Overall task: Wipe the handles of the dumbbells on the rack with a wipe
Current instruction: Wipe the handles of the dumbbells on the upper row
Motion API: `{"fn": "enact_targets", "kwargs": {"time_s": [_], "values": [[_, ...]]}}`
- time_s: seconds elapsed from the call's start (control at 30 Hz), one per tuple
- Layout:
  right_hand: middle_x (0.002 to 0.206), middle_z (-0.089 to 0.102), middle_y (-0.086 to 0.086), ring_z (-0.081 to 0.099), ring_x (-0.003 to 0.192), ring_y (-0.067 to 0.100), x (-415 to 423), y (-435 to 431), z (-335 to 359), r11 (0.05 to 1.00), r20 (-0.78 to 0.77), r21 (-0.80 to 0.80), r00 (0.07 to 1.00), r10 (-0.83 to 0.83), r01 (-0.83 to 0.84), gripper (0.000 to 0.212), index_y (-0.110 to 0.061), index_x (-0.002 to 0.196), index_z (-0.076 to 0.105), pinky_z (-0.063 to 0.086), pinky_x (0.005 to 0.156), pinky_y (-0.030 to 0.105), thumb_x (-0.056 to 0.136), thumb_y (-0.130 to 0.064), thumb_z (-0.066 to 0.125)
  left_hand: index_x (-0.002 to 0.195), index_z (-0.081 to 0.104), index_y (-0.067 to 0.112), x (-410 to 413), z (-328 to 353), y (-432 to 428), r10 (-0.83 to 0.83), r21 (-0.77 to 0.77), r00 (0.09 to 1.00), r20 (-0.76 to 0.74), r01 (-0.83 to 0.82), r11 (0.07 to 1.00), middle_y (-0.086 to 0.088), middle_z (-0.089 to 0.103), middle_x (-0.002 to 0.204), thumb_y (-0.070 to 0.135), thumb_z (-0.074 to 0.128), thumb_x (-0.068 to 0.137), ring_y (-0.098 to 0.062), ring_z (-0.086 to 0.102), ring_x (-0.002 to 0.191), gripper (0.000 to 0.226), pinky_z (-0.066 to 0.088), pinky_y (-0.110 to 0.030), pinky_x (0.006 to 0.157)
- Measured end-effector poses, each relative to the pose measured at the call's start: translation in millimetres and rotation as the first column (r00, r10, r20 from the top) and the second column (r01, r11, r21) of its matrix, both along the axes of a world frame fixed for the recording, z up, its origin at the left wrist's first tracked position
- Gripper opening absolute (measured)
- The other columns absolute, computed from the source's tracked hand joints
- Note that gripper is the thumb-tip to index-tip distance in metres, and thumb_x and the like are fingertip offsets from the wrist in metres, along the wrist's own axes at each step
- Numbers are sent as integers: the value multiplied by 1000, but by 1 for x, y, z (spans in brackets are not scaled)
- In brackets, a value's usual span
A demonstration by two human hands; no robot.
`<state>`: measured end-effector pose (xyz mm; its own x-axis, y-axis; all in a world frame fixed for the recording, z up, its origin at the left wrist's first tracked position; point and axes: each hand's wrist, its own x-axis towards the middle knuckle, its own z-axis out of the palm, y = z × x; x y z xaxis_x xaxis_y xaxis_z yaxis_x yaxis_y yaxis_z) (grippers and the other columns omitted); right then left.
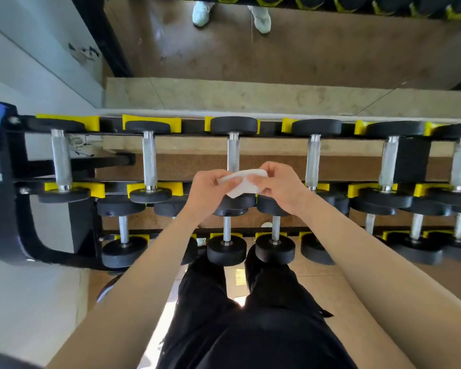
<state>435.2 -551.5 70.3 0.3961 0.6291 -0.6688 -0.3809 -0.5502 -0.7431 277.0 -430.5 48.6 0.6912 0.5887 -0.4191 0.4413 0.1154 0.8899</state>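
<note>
A white wipe is held between both hands above the middle of the dumbbell rack. My left hand pinches its left edge and my right hand pinches its right side. Several black dumbbells with silver handles lie across the top tier. The third handle runs just beyond the wipe, and its near end is hidden by my hands. Handles to the left and right stand uncovered. The wipe touches no handle.
A lower tier holds more dumbbells close to my legs. Yellow cradles seat the weights. A mirror behind the rack reflects the floor and white shoes. A white wall stands at the left.
</note>
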Motion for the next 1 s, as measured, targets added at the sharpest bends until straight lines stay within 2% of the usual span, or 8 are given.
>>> {"fn": "enact_targets", "kwargs": {"time_s": [0.07,0.17,0.33,0.47,0.6,0.7,0.87,1.0], "values": [[97,64,10,66,101,26,7,2,0,998,-268,56,963,-23,40,22,-13,76,54,59,85,36,92,-9,69,88,75,23,2,0,12,58,-27,997,-45,-60,998,-3,74,82,23,74,92,-12,66,76,5,54,-30,70],[107,58,11,61,109,29,14,9,-11,997,-338,66,941,-20,45,23,-16,75,54,57,77,29,93,-7,66,93,71,20,4,-7,27,58,-45,993,-104,-63,997,-3,72,89,26,72,93,-16,68,84,6,58,-31,73],[108,65,10,63,103,24,11,17,-40,995,21,-95,999,35,-33,18,-16,93,65,57,73,27,84,-5,76,94,71,12,-5,-36,52,-44,136,953,-300,89,987,-7,70,84,41,69,93,-22,64,78,28,52,-37,66],[101,68,-2,61,92,12,3,20,-58,877,402,-316,786,469,-362,16,-19,100,73,53,82,30,85,-14,77,81,69,15,-27,-57,60,-146,183,882,-448,250,951,1,62,69,45,72,89,-17,59,69,32,43,-30,63],[95,66,-3,61,86,14,12,13,-61,790,488,-507,641,593,-345,9,-21,94,71,52,80,29,87,-23,76,97,78,18,-27,-63,51,-200,143,903,-380,271,952,6,74,89,33,78,87,-10,69,86,19,58,-34,87],[96,67,0,62,86,17,15,12,-62,761,520,-565,579,628,-318,12,-18,99,71,53,80,30,90,-24,74,105,76,17,-13,-64,44,-235,183,884,-404,330,926,4,73,95,32,74,91,-11,67,90,20,56,-32,85],[91,66,-5,63,88,15,2,29,-58,762,454,-432,614,646,-482,10,-26,85,67,49,76,27,87,-24,77,119,72,15,-18,-69,59,-45,340,805,-591,299,892,-9,74,109,21,63,98,-26,69,100,24,53,-35,81],[94,62,-2,58,87,14,21,22,-58,809,497,-478,654,570,-342,8,-17,98,70,41,73,24,93,-24,69,115,73,12,-3,-64,59,-160,282,848,-505,338,898,-6,73,99,25,68,95,-22,67,93,24,50,-29,79]]}}
